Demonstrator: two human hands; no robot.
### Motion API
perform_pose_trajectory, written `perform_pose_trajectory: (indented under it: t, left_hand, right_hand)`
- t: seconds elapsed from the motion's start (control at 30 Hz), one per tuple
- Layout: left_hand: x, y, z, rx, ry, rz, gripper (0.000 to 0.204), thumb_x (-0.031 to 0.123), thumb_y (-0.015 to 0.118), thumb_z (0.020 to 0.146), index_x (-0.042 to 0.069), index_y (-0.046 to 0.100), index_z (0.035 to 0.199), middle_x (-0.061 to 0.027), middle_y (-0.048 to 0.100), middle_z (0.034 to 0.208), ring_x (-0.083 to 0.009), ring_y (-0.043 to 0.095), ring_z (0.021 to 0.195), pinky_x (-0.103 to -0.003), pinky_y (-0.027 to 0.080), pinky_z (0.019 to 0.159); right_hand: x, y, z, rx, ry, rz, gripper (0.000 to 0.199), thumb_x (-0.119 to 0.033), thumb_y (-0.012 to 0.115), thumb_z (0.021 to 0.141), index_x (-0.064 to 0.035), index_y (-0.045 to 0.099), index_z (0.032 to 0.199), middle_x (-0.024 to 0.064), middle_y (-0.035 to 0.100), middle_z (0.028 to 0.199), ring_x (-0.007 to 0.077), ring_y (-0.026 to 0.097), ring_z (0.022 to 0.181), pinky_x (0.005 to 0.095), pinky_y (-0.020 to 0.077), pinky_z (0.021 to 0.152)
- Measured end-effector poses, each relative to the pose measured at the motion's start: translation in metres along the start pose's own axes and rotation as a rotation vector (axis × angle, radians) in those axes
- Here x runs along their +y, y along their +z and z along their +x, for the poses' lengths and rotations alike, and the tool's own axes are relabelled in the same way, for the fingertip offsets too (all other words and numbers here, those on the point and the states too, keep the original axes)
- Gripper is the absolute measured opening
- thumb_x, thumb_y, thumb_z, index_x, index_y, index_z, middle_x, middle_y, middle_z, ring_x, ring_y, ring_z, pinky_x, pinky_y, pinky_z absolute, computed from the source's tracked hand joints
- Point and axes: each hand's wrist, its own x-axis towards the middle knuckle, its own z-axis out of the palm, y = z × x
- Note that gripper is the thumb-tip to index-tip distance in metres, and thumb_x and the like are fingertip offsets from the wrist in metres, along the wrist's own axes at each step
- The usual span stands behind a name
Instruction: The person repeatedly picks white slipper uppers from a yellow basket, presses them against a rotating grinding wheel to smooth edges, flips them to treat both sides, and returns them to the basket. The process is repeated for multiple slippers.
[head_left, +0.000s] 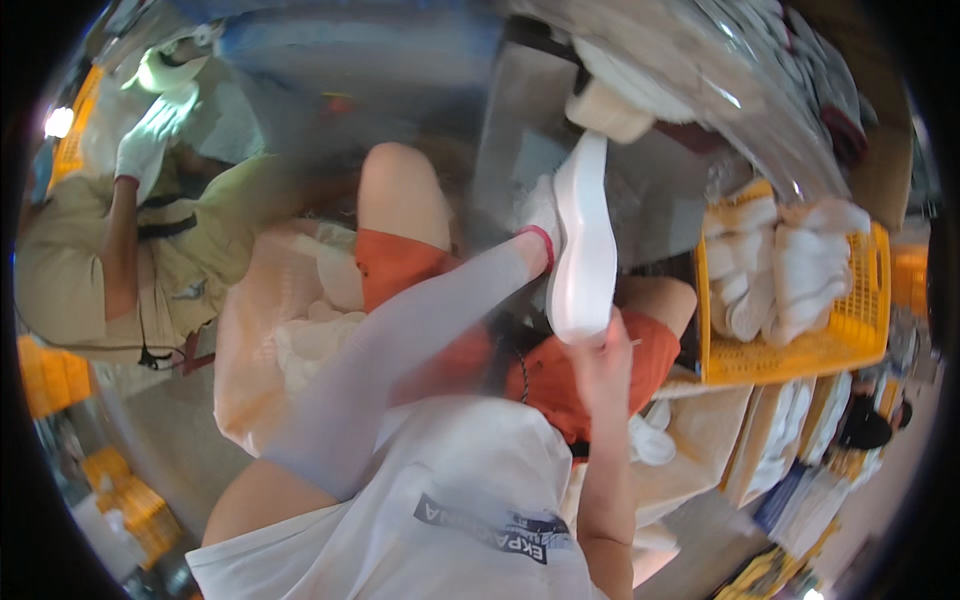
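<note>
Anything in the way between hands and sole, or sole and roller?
Nothing separate visible. Left hand meets the sole through its glove; right hand is at the near end. The far end reaches the cream roller; contact there is unclear.

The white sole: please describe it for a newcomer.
From the orange shorts, look up. The white sole has the gloved left hand at its side, the bare right hand at its lower end; unlike white pieces in the yellow basket, it is held.
</note>
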Motion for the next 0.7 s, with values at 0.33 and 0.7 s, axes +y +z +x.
perform_pose_trajectory:
  t: [0.33,0.7]
  left_hand:
    - [0.053,0.086,-0.042,-0.006,0.279,1.065,0.072,0.061,0.026,0.107,0.004,0.054,0.141,-0.0230,0.067,0.125,-0.0377,0.064,0.116,-0.044,0.047,0.100]
    - [0.068,0.090,0.004,0.122,0.315,0.635,0.063,0.061,0.049,0.102,0.003,0.072,0.099,-0.0096,0.073,0.089,-0.0255,0.066,0.084,-0.041,0.051,0.074]
  right_hand:
    - [-0.113,0.044,0.106,0.238,-0.192,-0.533,0.033,-0.016,0.083,0.085,0.0021,0.062,0.104,0.0214,0.072,0.087,0.0328,0.074,0.079,0.0428,0.0567,0.070]
    - [-0.024,0.038,0.179,0.343,-0.247,-0.462,0.038,-0.023,0.080,0.085,0.0039,0.065,0.106,0.0251,0.073,0.093,0.0394,0.074,0.085,0.0436,0.0563,0.076]
